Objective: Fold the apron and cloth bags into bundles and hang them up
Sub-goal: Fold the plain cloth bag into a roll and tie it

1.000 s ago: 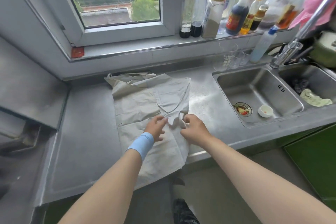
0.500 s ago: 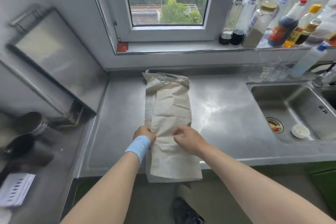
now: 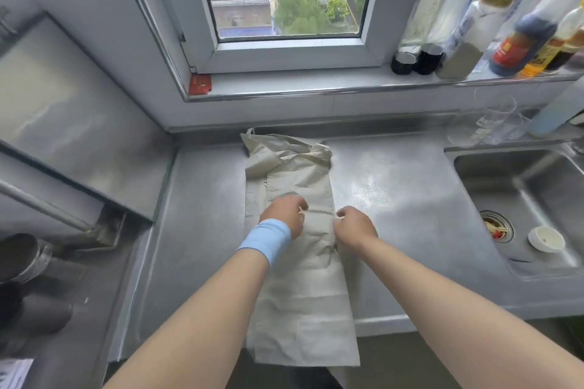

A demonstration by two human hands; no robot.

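A beige cloth bag (image 3: 300, 278) lies on the steel counter (image 3: 410, 230), folded lengthwise into a long narrow strip. Its near end hangs over the counter's front edge and its crumpled top with the handles points at the wall. My left hand (image 3: 286, 213), with a blue wristband, rests on the strip's left half, fingers curled on the fabric. My right hand (image 3: 354, 226) pinches the strip's right edge at mid-length. No apron shows in this view.
A steel sink (image 3: 518, 199) with a small white cup (image 3: 545, 238) sits to the right. Several sauce bottles (image 3: 518, 38) line the window sill, and a clear glass (image 3: 493, 120) stands below them. A metal hood (image 3: 63, 123) and dark pots (image 3: 22, 259) are on the left.
The wide bag was folded over into a narrow strip. Both hands then slid up it toward the wall and apart, the right hand now at the right edge.
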